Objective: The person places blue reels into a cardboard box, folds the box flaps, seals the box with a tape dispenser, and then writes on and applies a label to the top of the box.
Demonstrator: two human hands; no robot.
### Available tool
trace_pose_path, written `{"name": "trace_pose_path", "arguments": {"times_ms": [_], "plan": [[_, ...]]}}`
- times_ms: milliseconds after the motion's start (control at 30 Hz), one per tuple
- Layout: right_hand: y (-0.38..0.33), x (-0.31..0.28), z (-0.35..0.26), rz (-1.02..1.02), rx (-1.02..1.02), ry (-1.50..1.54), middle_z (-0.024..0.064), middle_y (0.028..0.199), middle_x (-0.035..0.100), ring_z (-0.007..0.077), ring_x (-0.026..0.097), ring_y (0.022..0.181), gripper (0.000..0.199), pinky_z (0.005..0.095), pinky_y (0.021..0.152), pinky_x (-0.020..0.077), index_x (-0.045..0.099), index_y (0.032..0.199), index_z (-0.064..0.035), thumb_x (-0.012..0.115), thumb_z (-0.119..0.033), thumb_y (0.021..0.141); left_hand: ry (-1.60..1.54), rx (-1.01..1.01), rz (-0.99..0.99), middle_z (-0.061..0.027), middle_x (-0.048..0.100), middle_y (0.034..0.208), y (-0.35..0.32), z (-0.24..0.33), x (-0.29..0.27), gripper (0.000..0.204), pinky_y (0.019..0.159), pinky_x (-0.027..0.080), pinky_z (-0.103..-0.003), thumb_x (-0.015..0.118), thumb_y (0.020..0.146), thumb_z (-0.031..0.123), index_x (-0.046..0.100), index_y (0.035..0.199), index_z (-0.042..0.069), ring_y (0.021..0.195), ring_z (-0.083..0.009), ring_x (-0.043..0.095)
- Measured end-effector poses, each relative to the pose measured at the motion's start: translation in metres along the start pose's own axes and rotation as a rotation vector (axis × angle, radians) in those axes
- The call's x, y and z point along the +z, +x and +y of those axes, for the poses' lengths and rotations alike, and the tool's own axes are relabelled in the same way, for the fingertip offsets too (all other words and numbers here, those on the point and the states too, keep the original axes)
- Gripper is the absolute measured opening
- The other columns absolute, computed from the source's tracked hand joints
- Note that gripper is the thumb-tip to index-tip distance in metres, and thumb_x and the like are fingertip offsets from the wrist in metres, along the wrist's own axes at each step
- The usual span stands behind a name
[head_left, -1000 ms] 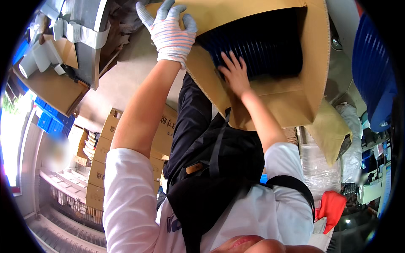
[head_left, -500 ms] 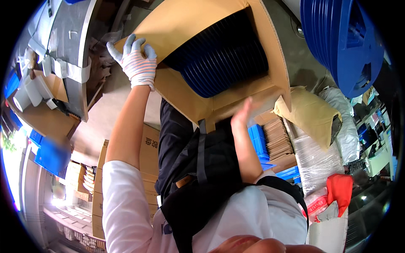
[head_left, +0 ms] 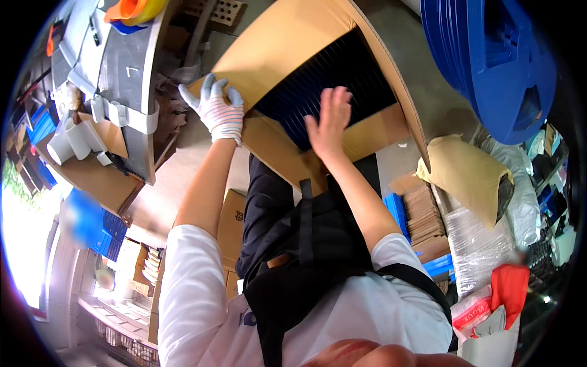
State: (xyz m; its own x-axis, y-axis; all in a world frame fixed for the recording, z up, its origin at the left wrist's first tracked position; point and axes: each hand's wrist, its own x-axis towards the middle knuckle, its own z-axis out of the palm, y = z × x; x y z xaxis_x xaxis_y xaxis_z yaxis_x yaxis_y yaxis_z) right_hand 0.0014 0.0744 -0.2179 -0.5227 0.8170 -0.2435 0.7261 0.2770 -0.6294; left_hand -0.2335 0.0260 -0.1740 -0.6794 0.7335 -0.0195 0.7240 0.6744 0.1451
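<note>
A brown cardboard box (head_left: pixel 269 55) stands tilted in front of me, its mouth facing me. Inside is a tight stack of dark, thin-ridged pieces (head_left: pixel 373 79), black to deep blue; their exact kind cannot be made out. My left hand (head_left: pixel 220 116), in a striped white glove with grey fingertips, grips the box's left edge, fingers spread over the cardboard and thumb hidden. Bare and slightly blurred, my right hand (head_left: pixel 330 122) is held over the box mouth in front of the ridged stack, fingers stretched and apart. It holds nothing; whether it touches the stack I cannot tell.
Several nested blue plastic pieces (head_left: pixel 507 79) rise at the upper right. Right of my legs lie flat cardboard pieces (head_left: pixel 425 220), a yellowish sack (head_left: pixel 465 177) and a red bag (head_left: pixel 510 287). A grey workbench (head_left: pixel 131 73) with white rolls (head_left: pixel 64 147) borders the left.
My right hand has moved up from beside the box's lower edge to in front of the ridged stack. My left hand keeps its place on the box. The whole view has shifted slightly.
</note>
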Motion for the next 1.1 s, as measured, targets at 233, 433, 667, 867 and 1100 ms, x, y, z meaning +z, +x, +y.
{"name": "trace_pose_path", "arguments": {"times_ms": [233, 433, 667, 867, 1100], "plan": [[0.09, 0.035, 0.0, -0.541, -0.372, -0.491, 0.001, 0.153, 0.027, 0.0197, 0.018, 0.143, 0.064, 0.0546, 0.113, 0.0122, 0.035, 0.145, -0.018, 0.05, -0.047, 0.09, -0.1, -0.049, 0.011, -0.0099, 0.063, 0.114, 0.01, 0.015, 0.005, 0.016, 0.109, 0.028, -0.054, 0.067, 0.07, 0.01, 0.066, 0.086, 0.009, 0.135, -0.048, 0.021], [0.08, -0.024, -0.001, -0.445, -0.444, -0.126, 0.01, 0.147, 0.034, 0.0288, 0.028, 0.138, 0.056, 0.0538, 0.11, 0.022, 0.048, 0.134, -0.0097, 0.064, -0.031, 0.084, -0.264, -0.088, -0.01, -0.0106, 0.057, 0.125, 0.04, 0.068, 0.057, 0.022, 0.111, 0.02, -0.053, 0.065, 0.073, 0.016, 0.067, 0.095, 0.013, 0.137, -0.0455, 0.02], [0.073, -0.154, 0.04, 0.127, -0.263, -0.244, 0.0181, 0.149, 0.031, 0.0386, 0.023, 0.14, 0.059, 0.0509, 0.114, 0.0158, 0.039, 0.14, -0.0042, 0.055, -0.032, 0.09, -0.35, -0.212, 0.106, -0.0165, 0.031, 0.148, 0.073, 0.082, 0.14, 0.051, 0.115, 0.014, -0.051, 0.061, 0.08, 0.021, 0.05, 0.128, 0.009, 0.14, -0.036, 0.021], [0.059, -0.131, 0.023, -0.185, 0.095, 0.05, 0.0222, 0.146, 0.035, 0.0379, 0.032, 0.136, 0.07, 0.0438, 0.111, 0.0265, 0.028, 0.144, 0.0023, 0.051, -0.04, 0.092, -0.483, -0.21, 0.184, -0.0171, 0.06, 0.12, 0.078, 0.077, 0.161, 0.041, 0.112, 0.021, -0.046, 0.044, 0.092, 0.016, 0.048, 0.131, 0.002, 0.127, -0.0358, 0.041], [0.026, -0.012, 0.052, -0.491, 0.091, 0.036, 0.0221, 0.156, -0.002, 0.0428, -0.006, 0.143, 0.081, 0.0539, 0.113, 0.001, 0.005, 0.151, -0.0099, 0.037, -0.057, 0.094, -1.501, -0.416, -0.232, -0.0132, 0.064, 0.112, 0.115, 0.007, 0.173, 0.032, 0.097, 0.04, -0.033, 0.052, 0.092, 0.02, 0.06, 0.119, 0.005, 0.108, -0.026, 0.057]]}}
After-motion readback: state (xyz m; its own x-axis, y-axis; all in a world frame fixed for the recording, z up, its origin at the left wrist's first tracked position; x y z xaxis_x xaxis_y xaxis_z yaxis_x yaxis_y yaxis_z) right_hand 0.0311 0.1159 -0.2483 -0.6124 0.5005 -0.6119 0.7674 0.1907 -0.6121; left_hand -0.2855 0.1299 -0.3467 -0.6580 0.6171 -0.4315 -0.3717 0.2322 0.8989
